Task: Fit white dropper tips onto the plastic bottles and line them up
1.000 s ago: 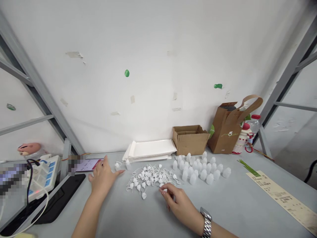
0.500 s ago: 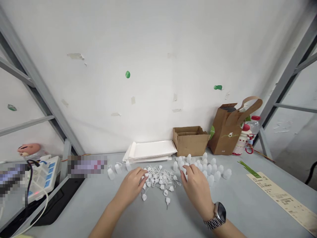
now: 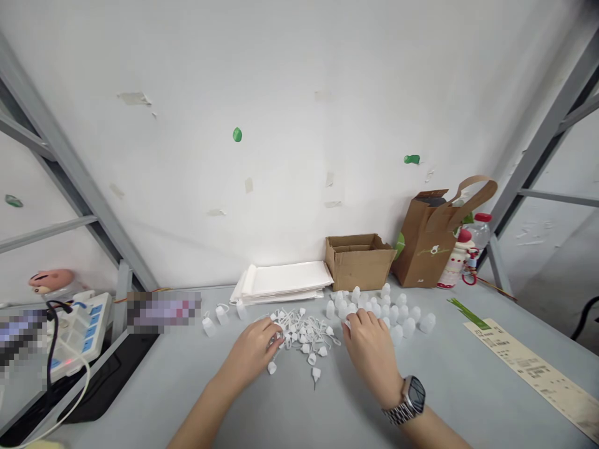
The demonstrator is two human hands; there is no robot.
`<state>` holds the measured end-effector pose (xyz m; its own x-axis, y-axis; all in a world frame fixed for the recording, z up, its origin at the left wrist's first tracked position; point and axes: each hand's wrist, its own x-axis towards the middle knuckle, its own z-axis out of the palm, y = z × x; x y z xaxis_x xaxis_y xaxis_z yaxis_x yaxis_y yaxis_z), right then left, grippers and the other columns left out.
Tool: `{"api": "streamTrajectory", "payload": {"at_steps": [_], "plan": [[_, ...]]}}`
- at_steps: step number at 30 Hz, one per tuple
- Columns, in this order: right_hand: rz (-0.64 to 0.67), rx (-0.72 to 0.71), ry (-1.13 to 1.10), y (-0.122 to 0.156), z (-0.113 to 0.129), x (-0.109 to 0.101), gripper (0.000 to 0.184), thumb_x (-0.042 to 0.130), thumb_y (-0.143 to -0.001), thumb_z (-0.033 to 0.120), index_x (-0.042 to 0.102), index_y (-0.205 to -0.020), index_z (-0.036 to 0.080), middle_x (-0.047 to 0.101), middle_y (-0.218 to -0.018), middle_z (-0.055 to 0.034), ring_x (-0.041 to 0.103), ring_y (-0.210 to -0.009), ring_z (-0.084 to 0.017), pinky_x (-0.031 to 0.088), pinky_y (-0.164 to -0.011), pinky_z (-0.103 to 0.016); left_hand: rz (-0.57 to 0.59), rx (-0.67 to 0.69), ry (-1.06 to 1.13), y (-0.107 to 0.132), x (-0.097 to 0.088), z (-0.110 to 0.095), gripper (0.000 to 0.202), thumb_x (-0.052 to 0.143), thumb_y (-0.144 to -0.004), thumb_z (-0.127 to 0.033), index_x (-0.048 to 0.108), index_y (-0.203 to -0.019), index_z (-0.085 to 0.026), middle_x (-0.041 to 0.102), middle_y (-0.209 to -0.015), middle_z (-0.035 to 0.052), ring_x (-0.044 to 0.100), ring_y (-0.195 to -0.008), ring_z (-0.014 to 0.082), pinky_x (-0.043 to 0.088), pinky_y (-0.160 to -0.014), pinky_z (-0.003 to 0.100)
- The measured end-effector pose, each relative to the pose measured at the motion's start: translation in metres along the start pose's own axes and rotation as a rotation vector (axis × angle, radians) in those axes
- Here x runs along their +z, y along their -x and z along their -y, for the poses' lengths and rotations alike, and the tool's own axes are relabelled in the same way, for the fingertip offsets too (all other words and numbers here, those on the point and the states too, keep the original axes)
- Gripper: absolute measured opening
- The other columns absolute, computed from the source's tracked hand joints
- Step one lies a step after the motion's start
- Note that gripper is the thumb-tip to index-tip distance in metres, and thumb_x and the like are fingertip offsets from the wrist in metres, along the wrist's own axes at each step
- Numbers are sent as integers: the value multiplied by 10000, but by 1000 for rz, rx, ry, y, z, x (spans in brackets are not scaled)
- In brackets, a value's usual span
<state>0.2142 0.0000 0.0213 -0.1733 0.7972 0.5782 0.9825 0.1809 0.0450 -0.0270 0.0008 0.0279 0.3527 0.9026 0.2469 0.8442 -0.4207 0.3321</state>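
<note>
My left hand (image 3: 253, 349) is at the left edge of a pile of small white caps with looped cords (image 3: 304, 333), its fingers pinched round a white cap that is mostly hidden. To the right, my right hand (image 3: 369, 343) wears a wristwatch (image 3: 412, 399). Its fingers curl round a small translucent white bottle, of which only a bit shows at the fingertips. Several such bottles (image 3: 402, 315) stand just beyond that hand. Three bottles with cord loops (image 3: 222, 315) stand left of the pile.
Behind the pile lie stacked white sheets or bags (image 3: 285, 280), beside an open cardboard box (image 3: 360, 268). A brown paper bag (image 3: 421, 249) and a bottle with a red cap (image 3: 482, 231) stand at right. A printed strip (image 3: 533, 368) lies nearby; a power strip (image 3: 84, 337) is at left.
My left fingers have closed at the pile's edge. The right hand's fingers have drawn together beside the bottles. The view has tilted slightly.
</note>
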Motion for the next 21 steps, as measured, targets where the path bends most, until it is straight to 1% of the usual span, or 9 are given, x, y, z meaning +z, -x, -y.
{"api": "streamTrajectory", "payload": {"at_steps": [4,7,11,14,17,19,21], "plan": [[24,-4,15,0,0,-1,164,482,-802,97,531,-670,181,558,-681,-66,510,-658,-230,285,-595,-328,-1,6,-13,0,0,0,230,400,-857,-245,624,-902,-212,613,-822,56,574,-721,185,446,-653,299],[17,-11,14,0,1,0,176,465,-794,75,519,-667,184,558,-677,-66,505,-653,-230,282,-593,-327,-14,28,-25,0,2,1,219,406,-860,-235,618,-905,-208,611,-822,57,576,-744,189,454,-676,309],[8,-31,-16,1,2,3,181,444,-802,64,505,-684,186,555,-679,-62,502,-648,-225,281,-600,-324,-64,124,13,2,9,-2,198,470,-842,-244,592,-998,-229,594,-914,62,563,-829,191,464,-738,326],[18,-58,-43,3,3,5,185,437,-809,59,504,-694,187,557,-685,-56,504,-662,-220,285,-611,-321,-65,181,12,3,17,-7,230,539,-809,-236,569,-1036,-250,568,-995,60,543,-918,204,461,-788,353],[20,-83,-78,3,4,6,215,403,-826,50,512,-700,185,560,-682,-55,505,-674,-215,288,-620,-322,-63,194,-32,1,25,-10,161,537,-804,-176,582,-947,-235,569,-1000,56,536,-954,215,458,-801,373],[19,-81,-111,3,4,7,223,395,-836,47,524,-708,178,563,-682,-56,504,-672,-213,286,-618,-323,-72,181,-56,0,29,-9,117,507,-812,-137,580,-860,-214,579,-968,54,545,-936,214,461,-785,371],[2,-75,-170,2,5,5,218,394,-856,69,537,-725,169,566,-688,-56,498,-659,-206,285,-612,-321,-78,173,-65,-2,30,-8,127,479,-818,-111,567,-814,-203,588,-932,50,552,-907,208,462,-769,366]]}}
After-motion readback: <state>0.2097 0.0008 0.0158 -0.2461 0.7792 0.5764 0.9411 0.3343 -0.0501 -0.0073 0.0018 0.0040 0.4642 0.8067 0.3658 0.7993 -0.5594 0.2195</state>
